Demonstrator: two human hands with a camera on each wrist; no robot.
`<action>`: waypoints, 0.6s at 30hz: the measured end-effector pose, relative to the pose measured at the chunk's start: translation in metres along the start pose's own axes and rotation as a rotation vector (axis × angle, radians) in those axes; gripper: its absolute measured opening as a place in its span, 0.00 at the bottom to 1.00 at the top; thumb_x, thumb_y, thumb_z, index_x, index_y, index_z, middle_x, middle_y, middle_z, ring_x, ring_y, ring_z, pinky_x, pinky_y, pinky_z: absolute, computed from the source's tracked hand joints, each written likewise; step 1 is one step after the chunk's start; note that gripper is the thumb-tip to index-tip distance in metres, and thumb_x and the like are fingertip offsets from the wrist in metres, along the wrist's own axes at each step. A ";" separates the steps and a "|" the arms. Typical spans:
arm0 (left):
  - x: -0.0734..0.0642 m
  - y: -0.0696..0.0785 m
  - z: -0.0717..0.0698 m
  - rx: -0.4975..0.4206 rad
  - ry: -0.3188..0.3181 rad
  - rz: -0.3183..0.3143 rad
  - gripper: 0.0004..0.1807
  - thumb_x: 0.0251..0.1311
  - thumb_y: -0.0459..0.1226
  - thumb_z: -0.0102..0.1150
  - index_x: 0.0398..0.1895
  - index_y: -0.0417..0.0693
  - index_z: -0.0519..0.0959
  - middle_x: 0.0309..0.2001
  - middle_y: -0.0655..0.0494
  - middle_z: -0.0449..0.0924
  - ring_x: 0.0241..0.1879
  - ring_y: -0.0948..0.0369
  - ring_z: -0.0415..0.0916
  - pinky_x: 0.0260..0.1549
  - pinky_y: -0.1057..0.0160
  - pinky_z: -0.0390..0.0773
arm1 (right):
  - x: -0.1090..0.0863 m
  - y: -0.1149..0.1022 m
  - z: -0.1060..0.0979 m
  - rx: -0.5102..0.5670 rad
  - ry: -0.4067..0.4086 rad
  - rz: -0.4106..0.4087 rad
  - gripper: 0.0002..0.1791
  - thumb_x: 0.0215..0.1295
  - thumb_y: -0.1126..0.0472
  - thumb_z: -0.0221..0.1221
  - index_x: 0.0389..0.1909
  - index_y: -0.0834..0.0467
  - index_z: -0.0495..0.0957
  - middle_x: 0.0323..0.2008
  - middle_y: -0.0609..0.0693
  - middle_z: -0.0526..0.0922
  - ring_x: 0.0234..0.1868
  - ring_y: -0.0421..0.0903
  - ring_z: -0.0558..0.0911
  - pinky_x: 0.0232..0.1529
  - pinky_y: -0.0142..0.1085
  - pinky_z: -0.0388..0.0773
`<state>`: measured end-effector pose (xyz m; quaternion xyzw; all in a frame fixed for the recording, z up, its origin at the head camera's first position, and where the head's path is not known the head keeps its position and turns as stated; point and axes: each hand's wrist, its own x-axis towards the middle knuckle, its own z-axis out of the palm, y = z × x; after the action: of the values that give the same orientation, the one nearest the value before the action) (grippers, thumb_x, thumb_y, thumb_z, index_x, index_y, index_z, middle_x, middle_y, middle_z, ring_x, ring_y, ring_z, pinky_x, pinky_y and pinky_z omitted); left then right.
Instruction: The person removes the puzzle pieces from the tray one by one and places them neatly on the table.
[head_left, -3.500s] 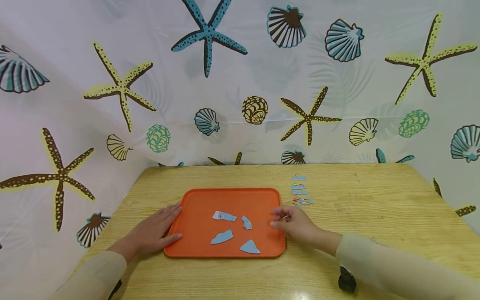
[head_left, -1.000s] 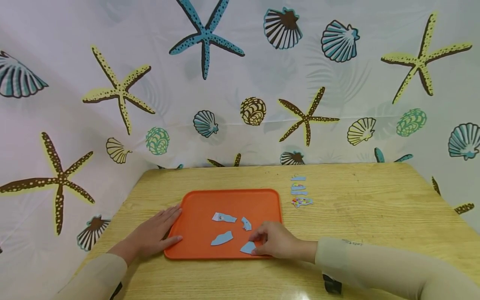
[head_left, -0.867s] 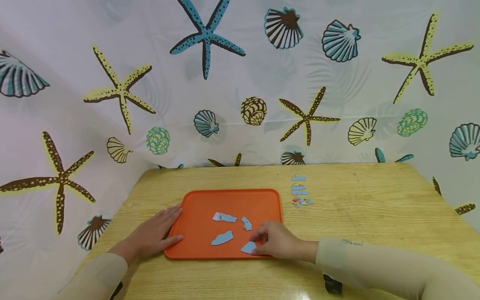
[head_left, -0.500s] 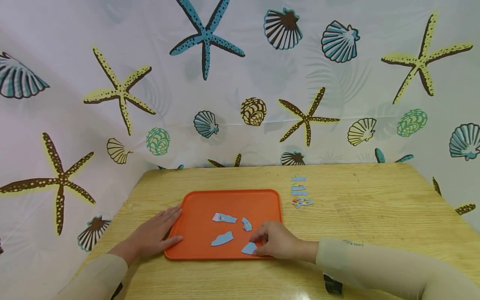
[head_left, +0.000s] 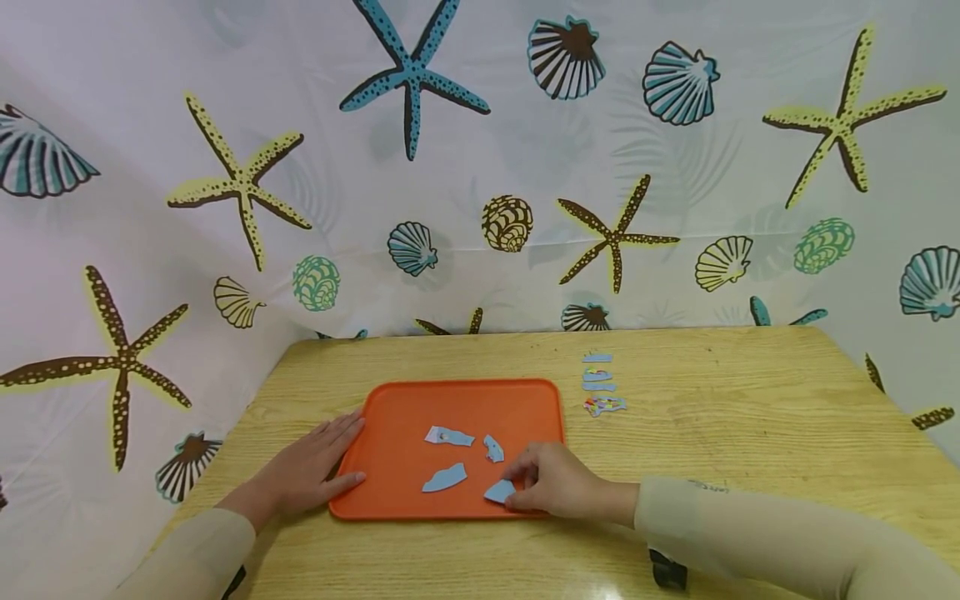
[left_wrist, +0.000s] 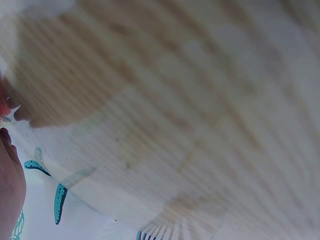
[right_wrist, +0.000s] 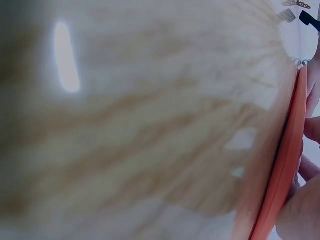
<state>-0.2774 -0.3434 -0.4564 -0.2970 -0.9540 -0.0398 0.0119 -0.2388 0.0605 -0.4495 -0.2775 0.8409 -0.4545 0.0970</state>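
Note:
My right hand is over the front right of the orange tray, its thumb and fingers pinching the right side of a light blue, wedge-shaped puzzle piece. My fingers hide part of that piece. Other light blue pieces lie in the tray: a curved piece, a long piece with a pale printed end, and a small notched piece. My left hand rests at the tray's left edge, fingers extended along the rim. In the right wrist view, fingers show above the tray's side.
On the wooden table, behind the tray's right corner, several pieces stand in a column; the nearest is a colourful printed piece. A white curtain with starfish and shells hangs along the table's back and sides.
My right hand has come in from the tray's right edge, leftward and nearer, and taken hold of the wedge-shaped piece, which has since shifted slightly right. My left hand stays in place.

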 end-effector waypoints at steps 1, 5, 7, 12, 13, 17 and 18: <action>0.000 0.000 0.000 0.000 0.002 0.000 0.48 0.66 0.65 0.42 0.76 0.39 0.52 0.76 0.47 0.49 0.73 0.50 0.48 0.68 0.45 0.51 | 0.000 0.000 0.000 0.006 0.003 -0.001 0.12 0.52 0.63 0.72 0.39 0.60 0.86 0.29 0.46 0.78 0.25 0.40 0.75 0.25 0.29 0.72; -0.001 0.000 0.001 0.004 0.018 0.011 0.48 0.66 0.64 0.43 0.75 0.38 0.53 0.75 0.46 0.50 0.73 0.49 0.49 0.67 0.44 0.52 | 0.001 0.000 0.000 0.021 0.010 -0.011 0.11 0.53 0.63 0.72 0.38 0.59 0.86 0.27 0.43 0.80 0.25 0.39 0.76 0.25 0.29 0.73; -0.001 0.000 0.000 0.001 0.015 0.007 0.48 0.66 0.64 0.44 0.75 0.39 0.53 0.75 0.47 0.50 0.73 0.50 0.49 0.68 0.45 0.52 | 0.001 0.000 0.000 0.027 0.011 -0.013 0.12 0.53 0.63 0.72 0.39 0.59 0.86 0.26 0.42 0.81 0.25 0.39 0.76 0.26 0.29 0.74; -0.001 0.000 -0.001 -0.010 -0.010 -0.011 0.48 0.65 0.65 0.42 0.76 0.40 0.51 0.76 0.49 0.48 0.74 0.51 0.47 0.69 0.46 0.50 | 0.002 0.000 -0.001 0.046 0.019 -0.017 0.11 0.53 0.65 0.71 0.39 0.60 0.86 0.27 0.43 0.81 0.27 0.39 0.78 0.30 0.30 0.76; -0.001 0.000 -0.001 -0.012 -0.013 -0.014 0.48 0.65 0.65 0.42 0.76 0.40 0.51 0.76 0.49 0.48 0.74 0.51 0.46 0.69 0.46 0.49 | 0.003 0.000 -0.002 0.049 0.022 -0.019 0.11 0.53 0.65 0.71 0.39 0.60 0.85 0.28 0.43 0.81 0.28 0.39 0.78 0.30 0.30 0.77; -0.001 0.000 -0.001 -0.014 -0.006 -0.009 0.48 0.65 0.65 0.42 0.76 0.40 0.52 0.76 0.48 0.48 0.74 0.51 0.47 0.68 0.45 0.50 | 0.003 0.001 -0.005 0.062 0.030 -0.029 0.11 0.53 0.65 0.71 0.39 0.60 0.85 0.28 0.44 0.80 0.29 0.40 0.79 0.31 0.30 0.77; -0.001 0.000 -0.001 -0.014 -0.002 -0.007 0.48 0.65 0.65 0.42 0.76 0.40 0.52 0.76 0.48 0.49 0.73 0.50 0.47 0.68 0.45 0.50 | 0.004 0.001 -0.006 0.065 0.031 -0.029 0.12 0.53 0.65 0.71 0.39 0.60 0.85 0.28 0.44 0.80 0.29 0.40 0.79 0.31 0.30 0.78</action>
<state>-0.2763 -0.3437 -0.4557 -0.2938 -0.9547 -0.0462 0.0089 -0.2445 0.0630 -0.4468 -0.2794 0.8229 -0.4872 0.0862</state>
